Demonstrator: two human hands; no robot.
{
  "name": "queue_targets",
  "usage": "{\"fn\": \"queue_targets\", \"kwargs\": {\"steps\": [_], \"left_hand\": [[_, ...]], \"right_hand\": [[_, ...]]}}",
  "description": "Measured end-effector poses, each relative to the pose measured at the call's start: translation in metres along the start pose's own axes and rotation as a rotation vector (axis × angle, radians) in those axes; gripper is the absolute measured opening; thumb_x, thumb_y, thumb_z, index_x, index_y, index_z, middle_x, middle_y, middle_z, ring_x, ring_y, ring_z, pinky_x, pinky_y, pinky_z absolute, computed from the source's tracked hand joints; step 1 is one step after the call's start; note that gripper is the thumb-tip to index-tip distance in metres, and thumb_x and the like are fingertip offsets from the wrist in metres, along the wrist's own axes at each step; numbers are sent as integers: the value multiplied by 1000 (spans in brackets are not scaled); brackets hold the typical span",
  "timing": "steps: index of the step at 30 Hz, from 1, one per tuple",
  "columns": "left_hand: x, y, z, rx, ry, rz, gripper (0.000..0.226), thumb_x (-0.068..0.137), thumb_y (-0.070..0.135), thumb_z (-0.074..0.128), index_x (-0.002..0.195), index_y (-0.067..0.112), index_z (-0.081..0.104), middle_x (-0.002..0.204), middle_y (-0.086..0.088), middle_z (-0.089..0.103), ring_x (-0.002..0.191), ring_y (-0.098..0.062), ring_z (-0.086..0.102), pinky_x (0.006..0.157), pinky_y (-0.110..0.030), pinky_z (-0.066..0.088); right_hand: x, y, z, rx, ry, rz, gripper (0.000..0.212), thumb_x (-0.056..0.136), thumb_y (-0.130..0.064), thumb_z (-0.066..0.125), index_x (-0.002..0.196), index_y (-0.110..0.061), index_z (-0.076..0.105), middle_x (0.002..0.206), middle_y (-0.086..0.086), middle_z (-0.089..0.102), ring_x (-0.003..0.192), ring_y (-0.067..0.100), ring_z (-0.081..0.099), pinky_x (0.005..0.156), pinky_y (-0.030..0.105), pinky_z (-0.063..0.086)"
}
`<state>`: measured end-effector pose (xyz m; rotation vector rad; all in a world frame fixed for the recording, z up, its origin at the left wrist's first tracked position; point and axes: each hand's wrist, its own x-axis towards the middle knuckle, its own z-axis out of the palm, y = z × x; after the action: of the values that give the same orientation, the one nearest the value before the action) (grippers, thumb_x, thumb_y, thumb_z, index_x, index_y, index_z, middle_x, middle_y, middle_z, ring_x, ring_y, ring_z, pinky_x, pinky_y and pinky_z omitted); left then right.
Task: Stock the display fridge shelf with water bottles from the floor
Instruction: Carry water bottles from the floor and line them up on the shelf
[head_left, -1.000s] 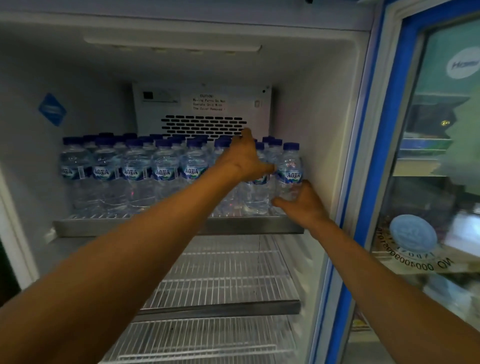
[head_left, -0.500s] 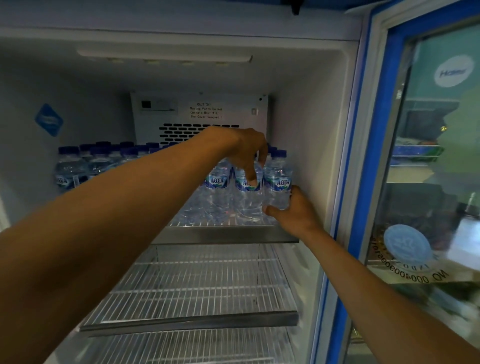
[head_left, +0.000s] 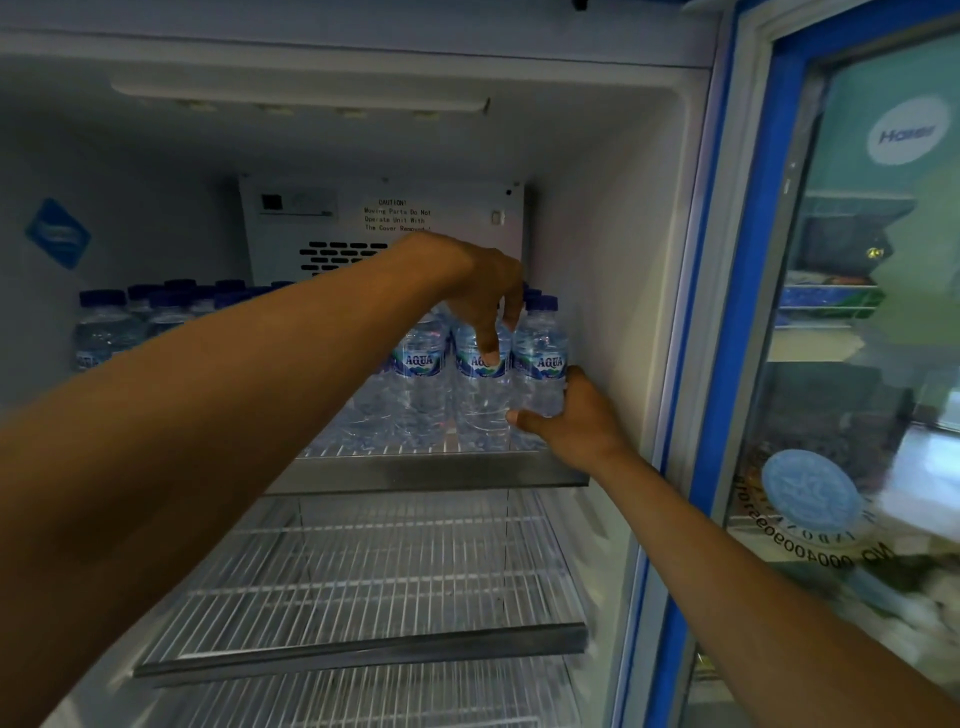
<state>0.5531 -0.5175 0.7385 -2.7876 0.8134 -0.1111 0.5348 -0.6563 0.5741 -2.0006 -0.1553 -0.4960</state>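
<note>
On the top shelf (head_left: 426, 470), the left hand (head_left: 485, 296) gripped one bottle (head_left: 480, 384) from above; the right hand (head_left: 576, 421) gripped the end bottle (head_left: 540, 364) low down.

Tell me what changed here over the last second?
The left hand turned from lying flat on the bottle tops to reaching down over the second bottle. The right hand kept holding the end bottle by the wall. The bottles stayed in their rows.

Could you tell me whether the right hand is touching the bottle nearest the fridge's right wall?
Touching. The head view shows the right hand wrapped around the lower body of the rightmost bottle, thumb across its front.
</note>
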Motion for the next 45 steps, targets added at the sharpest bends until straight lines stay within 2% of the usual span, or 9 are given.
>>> {"fn": "queue_targets", "kwargs": {"steps": [7,14,25,29,32,36,38,41,45], "left_hand": [[1,-3,-1,29,-18,1,60,73,41,79,126,20,61,138,-4,49,124,-27,48,102,-39,41],[2,-5,1,30,-13,-13,61,74,39,79,128,18,59,134,-6,52,120,-27,50,99,-37,42],[-3,-8,9,12,-11,-12,61,74,40,80,126,21,54,132,-4,48,118,-25,49,97,-38,44],[-3,-8,16,14,-3,-5,69,72,39,81,131,20,50,139,-5,44,123,-26,47,101,-40,43],[-4,-10,20,-1,9,5,75,71,37,82,134,20,46,139,-6,43,123,-26,47,99,-37,44],[-12,-16,21,-33,54,12,90,70,41,82,143,21,33,142,-5,41,124,-26,46,100,-37,43],[-19,-22,22,-41,83,19,99,69,45,82,146,23,25,145,-5,38,126,-28,45,104,-42,41],[-30,-33,26,-23,141,14,107,68,51,80,149,24,17,151,-5,33,132,-30,41,107,-49,39],[-52,-46,34,52,253,13,110,69,61,74,151,23,12,156,-5,25,137,-30,34,111,-47,34]], "right_hand": [[1,0,4,-10,16,-10,72,69,-25,84,129,-12,45,127,6,59,115,23,56,91,28,46],[2,-6,5,-41,14,-23,71,72,-24,82,129,-11,42,130,7,56,119,24,54,88,25,42],[1,-1,10,-36,60,-28,69,73,-24,82,129,-11,43,127,7,58,114,23,57,87,26,45],[2,1,9,-42,61,-24,71,73,-24,82,130,-11,42,128,7,58,115,24,57,90,30,47],[1,0,9,-43,49,-22,73,72,-24,82,131,-10,41,129,8,57,116,25,57,90,28,46],[-4,-2,7,-52,33,-11,76,71,-30,83,132,-10,40,128,6,57,114,23,57,91,30,47],[-8,-5,5,-57,27,-1,76,72,-33,82,133,-12,40,127,5,57,114,22,57,92,30,47],[-17,-10,3,-71,29,8,76,73,-34,81,134,-13,39,127,4,57,113,21,57,90,27,46],[-36,-22,-2,-97,42,10,76,78,-31,77,138,-10,35,128,2,55,113,17,54,86,18,41]]}}
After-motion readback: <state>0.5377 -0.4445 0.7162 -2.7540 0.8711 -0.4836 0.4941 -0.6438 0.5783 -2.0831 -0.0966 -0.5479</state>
